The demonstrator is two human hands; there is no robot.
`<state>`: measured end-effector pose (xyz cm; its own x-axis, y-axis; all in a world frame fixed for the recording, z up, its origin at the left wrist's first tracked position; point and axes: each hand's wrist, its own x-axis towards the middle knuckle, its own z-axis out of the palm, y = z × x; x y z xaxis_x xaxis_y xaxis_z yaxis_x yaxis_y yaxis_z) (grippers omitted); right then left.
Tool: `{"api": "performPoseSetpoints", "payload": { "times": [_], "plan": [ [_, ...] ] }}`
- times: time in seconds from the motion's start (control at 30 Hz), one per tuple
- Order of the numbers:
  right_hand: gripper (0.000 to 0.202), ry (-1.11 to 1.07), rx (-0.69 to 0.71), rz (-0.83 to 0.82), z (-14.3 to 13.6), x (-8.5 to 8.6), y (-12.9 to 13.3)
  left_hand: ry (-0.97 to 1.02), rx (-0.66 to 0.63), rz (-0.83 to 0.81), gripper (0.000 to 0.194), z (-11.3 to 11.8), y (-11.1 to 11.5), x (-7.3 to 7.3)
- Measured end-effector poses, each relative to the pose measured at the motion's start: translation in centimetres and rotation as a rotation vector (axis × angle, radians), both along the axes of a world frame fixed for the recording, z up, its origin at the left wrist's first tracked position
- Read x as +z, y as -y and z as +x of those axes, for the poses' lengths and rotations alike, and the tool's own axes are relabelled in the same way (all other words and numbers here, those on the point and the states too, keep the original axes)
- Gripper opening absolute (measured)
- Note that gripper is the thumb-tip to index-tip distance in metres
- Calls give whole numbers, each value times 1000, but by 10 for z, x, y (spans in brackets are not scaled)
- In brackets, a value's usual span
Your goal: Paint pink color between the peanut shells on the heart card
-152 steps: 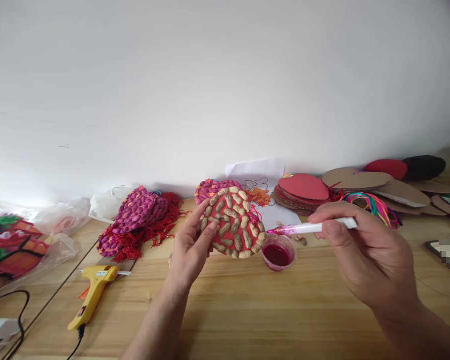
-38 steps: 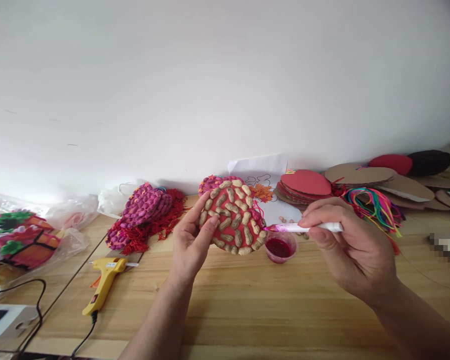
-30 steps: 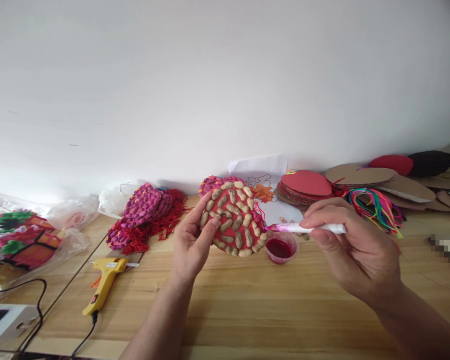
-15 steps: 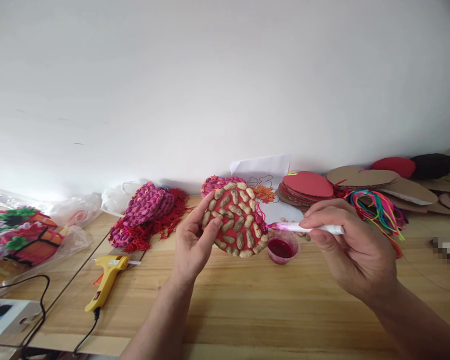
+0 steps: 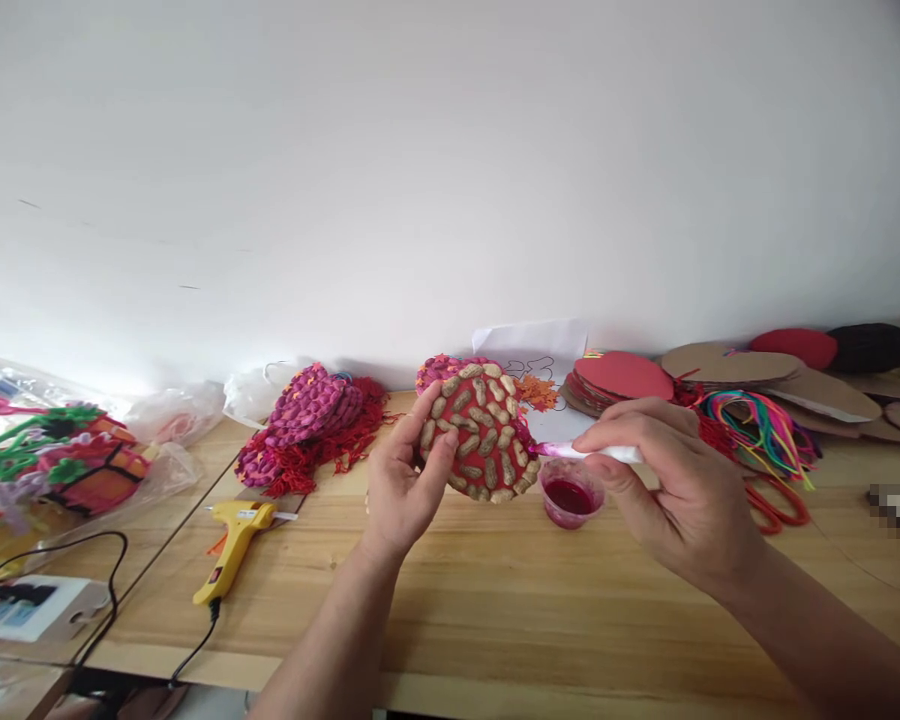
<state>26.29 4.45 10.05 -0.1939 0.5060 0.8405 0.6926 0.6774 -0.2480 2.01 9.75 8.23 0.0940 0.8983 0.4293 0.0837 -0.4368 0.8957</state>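
A round red disc [image 5: 480, 435] covered with peanuts is held upright by my left hand [image 5: 409, 480], thumb on its front. My right hand [image 5: 675, 490] pinches a white brush [image 5: 607, 452] with a pink-stained front end. Its tip touches the disc's right edge, where some peanuts are magenta. Just below the brush stands a small clear cup [image 5: 571, 495] of dark red liquid on the table.
A yellow glue gun [image 5: 232, 550] with a cord lies left, near a white power strip [image 5: 41, 610]. Purple discs [image 5: 315, 405] with red fringe, red discs [image 5: 622, 375], coloured cords [image 5: 761, 425] and red-handled scissors [image 5: 780, 505] line the back and right.
The view has shifted, so most things appear further right. My right hand has moved left and nearer the disc, and the scissors' handles now show.
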Motion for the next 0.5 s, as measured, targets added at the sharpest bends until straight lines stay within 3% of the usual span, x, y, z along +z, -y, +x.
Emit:
{"api": "performPoseSetpoints", "payload": {
  "times": [0.2,0.5],
  "plan": [
    [7,145,-27,31,-11,12,-4,-51,91,23,66,0,3,1],
    [7,171,0,13,-16,11,-8,-73,127,56,65,-1,2,1]
  ]
}}
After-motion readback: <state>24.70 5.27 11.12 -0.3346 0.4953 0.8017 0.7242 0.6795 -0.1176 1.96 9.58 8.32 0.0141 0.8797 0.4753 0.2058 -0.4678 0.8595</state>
